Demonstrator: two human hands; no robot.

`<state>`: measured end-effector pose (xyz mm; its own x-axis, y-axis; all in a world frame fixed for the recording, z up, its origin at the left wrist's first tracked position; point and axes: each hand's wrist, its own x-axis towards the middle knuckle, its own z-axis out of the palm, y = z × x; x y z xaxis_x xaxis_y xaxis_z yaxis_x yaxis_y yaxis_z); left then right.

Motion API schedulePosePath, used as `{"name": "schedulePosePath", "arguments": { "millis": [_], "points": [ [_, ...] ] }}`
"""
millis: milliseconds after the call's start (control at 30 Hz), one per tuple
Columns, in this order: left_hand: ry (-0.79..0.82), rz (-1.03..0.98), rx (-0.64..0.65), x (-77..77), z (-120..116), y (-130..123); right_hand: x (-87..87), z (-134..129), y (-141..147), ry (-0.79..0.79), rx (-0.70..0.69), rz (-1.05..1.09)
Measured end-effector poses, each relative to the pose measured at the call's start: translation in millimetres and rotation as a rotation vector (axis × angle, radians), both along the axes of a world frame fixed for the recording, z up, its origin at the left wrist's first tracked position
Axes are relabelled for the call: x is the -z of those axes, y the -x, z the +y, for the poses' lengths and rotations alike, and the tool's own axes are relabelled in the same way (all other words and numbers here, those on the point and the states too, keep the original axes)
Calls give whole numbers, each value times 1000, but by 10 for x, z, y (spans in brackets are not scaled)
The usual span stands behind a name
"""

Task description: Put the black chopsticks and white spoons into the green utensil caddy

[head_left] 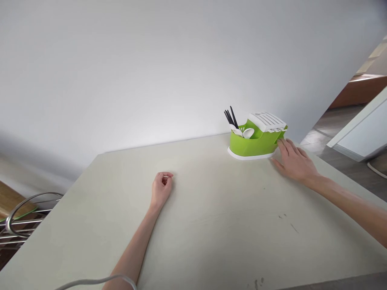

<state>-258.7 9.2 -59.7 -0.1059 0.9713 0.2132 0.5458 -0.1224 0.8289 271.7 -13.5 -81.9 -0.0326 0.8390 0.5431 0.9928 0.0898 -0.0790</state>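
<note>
- My right hand [295, 162], fingers spread, rested at the green-and-white plastic utensil caddy [249, 147], far right.
- My left hand [161, 189] curled, its closure unclear.
- A hard push could have toppled the caddy.

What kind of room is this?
It's probably a kitchen or eating corner. The green holder on the table has a white spoon and what look like black chopsticks in it, and there's a metal rack over on the left.
</note>
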Motion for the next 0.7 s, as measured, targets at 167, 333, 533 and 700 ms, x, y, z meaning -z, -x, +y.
{"name": "schedulePosePath", "arguments": {
  "millis": [167, 333, 533, 700],
  "points": [
    [-4, 8, 7, -17, -15, -29, 15, -290, 517, -23, 85, 95],
    [-13, 29, 19, -22, -24, -50, 69, -513, 1268, -47, -65, 342],
    [-45, 61, 62, -18, -45, -69, -6, -322, 1937, 251, -359, 679],
    [-45, 68, 145, -35, -93, -88, -100, -199, 2233, 404, -392, 903]
  ]
}}
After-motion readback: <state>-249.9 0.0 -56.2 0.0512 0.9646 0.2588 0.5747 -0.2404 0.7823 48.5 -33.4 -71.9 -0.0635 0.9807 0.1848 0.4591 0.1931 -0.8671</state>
